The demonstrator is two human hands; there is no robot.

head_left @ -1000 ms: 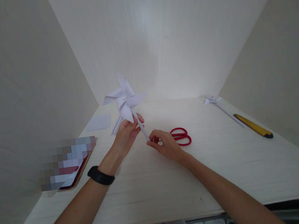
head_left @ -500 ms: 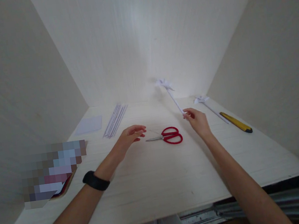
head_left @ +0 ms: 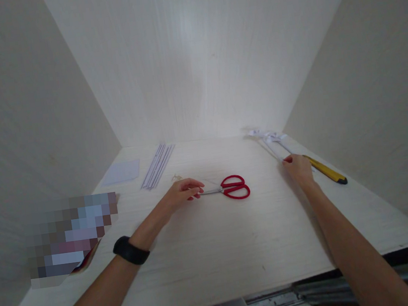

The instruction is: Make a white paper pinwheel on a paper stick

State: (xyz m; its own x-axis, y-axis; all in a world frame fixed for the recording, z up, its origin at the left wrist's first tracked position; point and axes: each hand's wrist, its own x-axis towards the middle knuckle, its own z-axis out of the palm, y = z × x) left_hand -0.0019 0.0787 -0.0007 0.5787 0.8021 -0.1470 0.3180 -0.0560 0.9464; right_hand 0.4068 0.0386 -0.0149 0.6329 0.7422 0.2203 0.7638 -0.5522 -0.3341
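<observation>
- Setting the paper pinwheel down, we keep our right hand pinched on its stick, low over the bench.
- We lay it flat beside the second pinwheel, near the yellow utility knife, without crushing the blades.
- Our left hand rests loosely curled, holding nothing, at the tips of the red scissors.

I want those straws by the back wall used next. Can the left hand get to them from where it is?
Probably yes. The left hand rests near the scissors, and the bundle of straws lies just beyond it on bare table, with nothing between them.
</observation>
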